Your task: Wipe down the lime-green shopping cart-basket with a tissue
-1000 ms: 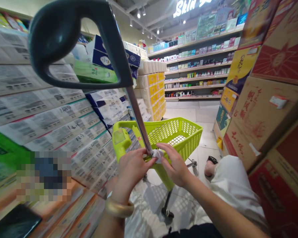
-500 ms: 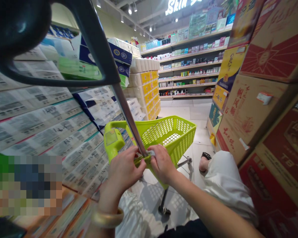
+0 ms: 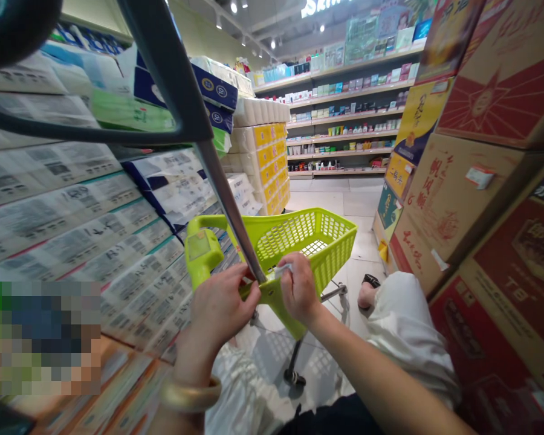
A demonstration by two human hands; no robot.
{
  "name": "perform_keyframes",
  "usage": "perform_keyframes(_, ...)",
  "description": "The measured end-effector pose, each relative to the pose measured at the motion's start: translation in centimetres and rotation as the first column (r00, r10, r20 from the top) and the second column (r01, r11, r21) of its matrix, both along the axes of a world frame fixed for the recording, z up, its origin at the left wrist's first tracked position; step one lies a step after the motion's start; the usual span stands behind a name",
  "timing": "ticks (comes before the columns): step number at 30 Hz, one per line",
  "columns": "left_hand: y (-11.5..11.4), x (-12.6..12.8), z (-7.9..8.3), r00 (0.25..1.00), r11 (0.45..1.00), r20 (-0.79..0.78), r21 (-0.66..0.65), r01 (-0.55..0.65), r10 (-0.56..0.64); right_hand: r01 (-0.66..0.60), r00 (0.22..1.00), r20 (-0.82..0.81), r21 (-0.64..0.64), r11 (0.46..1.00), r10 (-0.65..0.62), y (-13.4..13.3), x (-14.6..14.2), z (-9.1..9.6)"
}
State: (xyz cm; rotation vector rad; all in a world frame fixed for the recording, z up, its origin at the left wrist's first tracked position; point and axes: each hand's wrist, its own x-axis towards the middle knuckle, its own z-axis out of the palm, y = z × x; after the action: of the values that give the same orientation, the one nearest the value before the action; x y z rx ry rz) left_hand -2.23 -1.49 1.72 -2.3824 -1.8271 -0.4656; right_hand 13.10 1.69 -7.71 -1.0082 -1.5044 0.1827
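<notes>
A lime-green shopping basket on wheels (image 3: 333, 257) stands before me, with holes in its walls. My left hand (image 3: 222, 302) has its fingers curled over the near rim, beside the foot of a metal pole (image 3: 233, 220). That pole slants up to a dark grey handle loop (image 3: 181, 90) at upper left. My right hand (image 3: 300, 287) is closed on a small white wipe (image 3: 283, 268), just above the near rim, right of the pole. A gold-coloured bangle (image 3: 190, 396) circles my left wrist.
Stacked wrapped paper packs (image 3: 77, 205) line the left side. Cardboard cartons (image 3: 462, 187) are piled close on the right. Farther on are yellow-and-white packs (image 3: 269, 160) and shelves of small products (image 3: 349, 130). My bent knee (image 3: 401, 308) is beside the basket.
My right hand has lifted slightly off the rim and closed into a fist round the white wipe. My left hand keeps its place by the pole. The view has shifted slightly.
</notes>
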Motion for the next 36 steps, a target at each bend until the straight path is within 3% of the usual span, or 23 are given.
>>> perform_keyframes(7, 0.1, -0.1, -0.2, 1.0, 1.0, -0.002, 0.013, 0.008, -0.008, -0.014, 0.983, 0.176, -0.166, 0.986, 0.043, 0.7, -1.1, 1.2)
perform_keyframes(13, 0.2, -0.2, -0.1, 1.0, 1.0, -0.001, 0.014, 0.004, -0.004, -0.119, 0.979, 0.146, -0.171, 0.978, 0.145, 0.6, -1.8, 1.5)
perform_keyframes(20, 0.2, -0.2, 0.0, 1.0, 1.0, 0.001, 0.013, 0.003, -0.003, 0.046, 0.983, 0.184, -0.23, 0.972, -0.003, 1.0, -0.6, 0.8)
perform_keyframes(27, 0.2, -0.2, -0.3, 1.0, 0.999, -0.008, 0.031, 0.026, -0.026, -0.07, 0.986, 0.14, -0.135, 0.988, 0.089, 0.0, -2.1, 0.8)
perform_keyframes(33, 0.1, -0.2, -0.2, 1.0, 1.0, -0.006, 0.02, 0.019, -0.019, 0.055, 0.983, 0.183, -0.199, 0.979, -0.018, 0.5, 0.1, 0.0)
perform_keyframes(36, 0.1, 0.0, -0.1, 1.0, 1.0, -0.007, 0.022, 0.015, -0.015, 0.06, 0.987, 0.156, -0.188, 0.98, -0.031, 0.3, -0.4, 0.1)
